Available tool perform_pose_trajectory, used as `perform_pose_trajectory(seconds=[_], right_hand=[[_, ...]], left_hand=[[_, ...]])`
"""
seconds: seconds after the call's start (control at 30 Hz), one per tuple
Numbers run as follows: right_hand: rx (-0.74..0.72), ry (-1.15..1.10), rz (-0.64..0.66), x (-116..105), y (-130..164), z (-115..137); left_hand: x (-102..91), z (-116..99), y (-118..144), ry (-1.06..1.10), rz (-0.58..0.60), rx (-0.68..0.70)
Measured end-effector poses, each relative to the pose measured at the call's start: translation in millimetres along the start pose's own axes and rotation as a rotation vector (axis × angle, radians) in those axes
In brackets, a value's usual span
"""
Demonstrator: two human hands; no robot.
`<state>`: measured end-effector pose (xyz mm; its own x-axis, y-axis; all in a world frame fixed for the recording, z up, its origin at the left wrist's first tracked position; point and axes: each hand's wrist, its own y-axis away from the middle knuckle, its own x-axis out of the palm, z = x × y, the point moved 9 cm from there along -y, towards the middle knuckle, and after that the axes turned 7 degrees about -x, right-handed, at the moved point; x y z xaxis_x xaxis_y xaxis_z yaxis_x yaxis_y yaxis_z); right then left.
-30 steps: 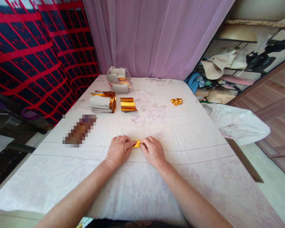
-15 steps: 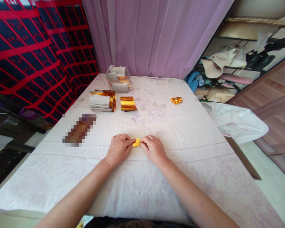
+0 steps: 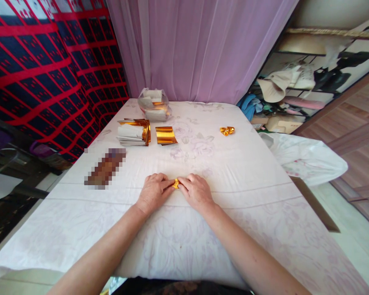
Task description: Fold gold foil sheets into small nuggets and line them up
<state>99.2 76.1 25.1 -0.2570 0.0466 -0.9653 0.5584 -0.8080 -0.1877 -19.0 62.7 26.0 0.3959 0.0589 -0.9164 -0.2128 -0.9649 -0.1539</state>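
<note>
Between my two hands, on the tablecloth, is a small folded piece of gold foil paper. My left hand pinches its left end with thumb and forefinger. On the other side, the fingertips of my right hand press on its right end. Further back lies a flat stack of gold foil sheets. Left of that stands a thicker pile of foil paper, grey backs showing. A crumpled-looking folded gold piece rests alone on the right side of the table.
Behind the pile sits a clear plastic bag of more paper. A blurred-out brown item lies at the left on the floral tablecloth. A purple curtain hangs behind; a white plastic bag and shelves stand at right.
My right hand has shifted slightly left, closer to my left hand. Less of the gold foil paper shows between the fingers. The view has also moved a little.
</note>
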Motion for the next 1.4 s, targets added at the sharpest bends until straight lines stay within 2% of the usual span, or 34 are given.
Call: perform_pose_trajectory(seconds=[0.13, 0.27, 0.4, 0.63, 0.73, 1.1, 1.2, 1.4], right_hand=[[0.013, -0.014, -0.02, -0.8, -0.3, 0.0], [0.067, -0.027, -0.055, 0.0, -0.4, -0.9], [0.003, -0.09, -0.061, 3.8, 2.6, -2.2], [-0.1, -0.245, -0.162, 0.6, 12.4, -9.6], [-0.109, -0.239, -0.196, -1.5, 14.0, -7.0], [-0.097, -0.186, -0.248, -3.7, 16.3, -5.8], [-0.071, -0.175, -0.237, -3.7, 15.3, -7.1], [0.011, -0.093, -0.193, -15.0, -0.6, -21.4]], left_hand=[[0.7, 6.4, -3.9, 0.02, -0.033, -0.058], [3.2, 8.0, -5.0, 0.044, -0.022, -0.05], [4.0, 9.7, -2.9, 0.03, -0.013, -0.046], [2.6, 3.7, -1.4, -0.016, 0.114, 0.03], [1.9, 2.2, -3.2, -0.034, 0.161, 0.035], [-1.3, 0.2, -11.8, -0.053, 0.22, 0.007], [-3.6, -4.3, -13.2, -0.048, 0.215, 0.002], [-15.1, -3.8, -26.3, 0.006, 0.094, -0.162]])
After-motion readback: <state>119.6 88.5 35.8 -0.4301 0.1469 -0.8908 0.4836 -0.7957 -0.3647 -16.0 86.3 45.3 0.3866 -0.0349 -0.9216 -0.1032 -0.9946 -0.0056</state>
